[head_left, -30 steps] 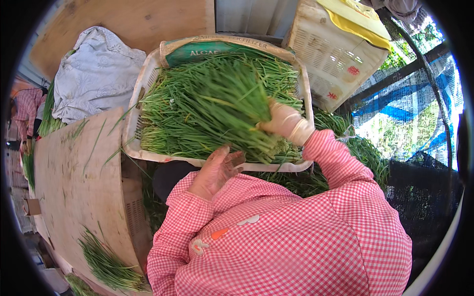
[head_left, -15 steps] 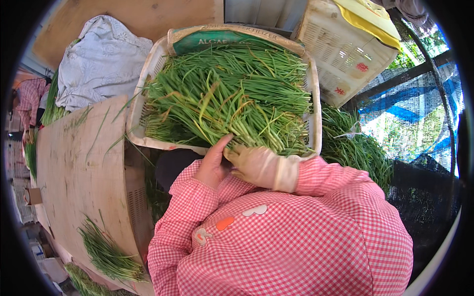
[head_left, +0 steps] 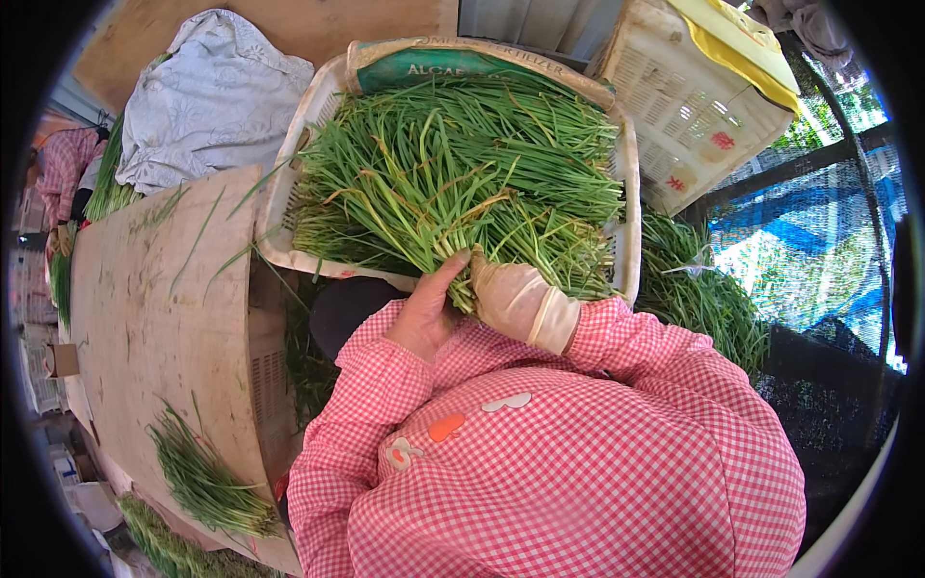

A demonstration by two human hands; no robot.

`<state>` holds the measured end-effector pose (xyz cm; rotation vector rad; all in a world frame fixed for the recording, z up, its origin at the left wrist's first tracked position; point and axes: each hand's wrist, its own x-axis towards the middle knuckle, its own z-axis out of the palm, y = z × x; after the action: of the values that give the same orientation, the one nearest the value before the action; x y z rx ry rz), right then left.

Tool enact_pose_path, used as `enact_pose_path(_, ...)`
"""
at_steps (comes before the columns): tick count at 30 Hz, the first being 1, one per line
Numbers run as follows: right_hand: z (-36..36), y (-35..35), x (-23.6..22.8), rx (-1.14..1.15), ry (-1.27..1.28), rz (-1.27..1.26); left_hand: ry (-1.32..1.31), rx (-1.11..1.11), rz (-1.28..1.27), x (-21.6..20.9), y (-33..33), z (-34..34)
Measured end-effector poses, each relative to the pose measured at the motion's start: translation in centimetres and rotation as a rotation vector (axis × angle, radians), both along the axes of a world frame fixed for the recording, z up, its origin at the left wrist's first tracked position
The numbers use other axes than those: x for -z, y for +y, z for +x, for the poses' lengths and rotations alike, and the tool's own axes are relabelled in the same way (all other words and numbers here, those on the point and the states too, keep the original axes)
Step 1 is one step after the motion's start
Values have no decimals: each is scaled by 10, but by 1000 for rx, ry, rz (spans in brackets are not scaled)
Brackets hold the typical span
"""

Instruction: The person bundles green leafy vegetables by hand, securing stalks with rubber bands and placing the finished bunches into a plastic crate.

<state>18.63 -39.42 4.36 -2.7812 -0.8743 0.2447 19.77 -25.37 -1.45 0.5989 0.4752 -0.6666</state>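
A bunch of green chives (head_left: pixel 422 214), with some yellowed blades, fans out over the near part of a white plastic crate (head_left: pixel 631 231). Its pale stem ends come together between my two hands. My bare left hand (head_left: pixel 432 313) is closed around the stems from the left, thumb on top. On the right, my right hand (head_left: pixel 520 301), in a cream glove, presses its curled fingers against the same stems; its fingertips are partly hidden. More chives (head_left: pixel 540 125) fill the crate beneath and beyond the bunch.
A wooden board (head_left: pixel 164 289) on my left bears a small pile of chives (head_left: pixel 207 472). Beyond it lies a pale patterned cloth (head_left: pixel 207 106). Another crate (head_left: pixel 699 101) stands at the far right, above tied chives (head_left: pixel 684 260). A person in a checked top (head_left: pixel 67 178) works at far left.
My hands have drawn closer together at the stem ends, and the right hand has turned more upright. Stems now show between both hands. The whole view has shifted slightly.
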Motion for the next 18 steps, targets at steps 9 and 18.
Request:
enact_pose_path(9, -8, -22, 0, 159, -5, -289, 64, -27, 77, -11, -1, 5)
enact_pose_path(18, 41, -83, 57, 132, -136, -452, 68, -101, 14, -11, 14, -2)
